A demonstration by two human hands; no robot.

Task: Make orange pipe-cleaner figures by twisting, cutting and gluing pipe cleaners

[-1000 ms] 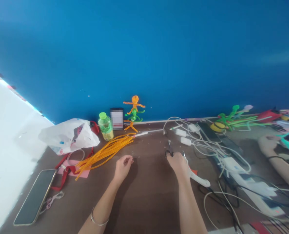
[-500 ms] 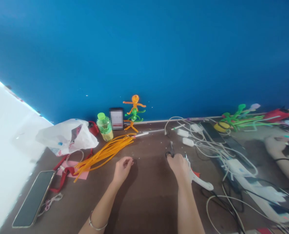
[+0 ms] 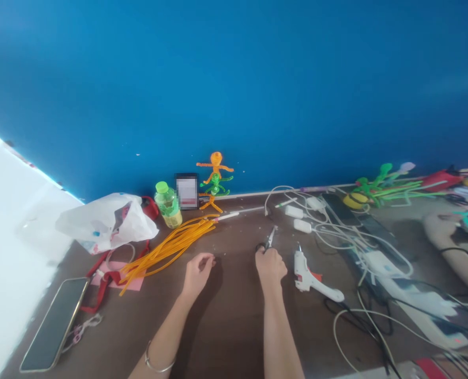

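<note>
"Both hands: report condition."

"My right hand [image 3: 271, 266] grips the scissors [image 3: 272, 237] at the dark handles, blades pointing away from me, above the table [image 3: 234, 331]. My left hand [image 3: 197, 273] is curled, fingertips drawn together; I cannot tell whether a small piece is pinched there."

"Adjacent tool?"

"One white glue gun [image 3: 307, 278], lying to the right of my right hand, apart from it. Neither hand touches it."

"Completed portion?"

"Orange-and-green figure work [image 3: 216, 158], upright near the blue wall [image 3: 234, 79]. Heads, arms and legs are formed; I judge it substantially complete. One piece or two: not determinable from here."

"Outstanding portion?"

"Orange stems [image 3: 174, 247], bundled on the table beyond my left hand. They are long and loose; I judge them unworked."
</note>
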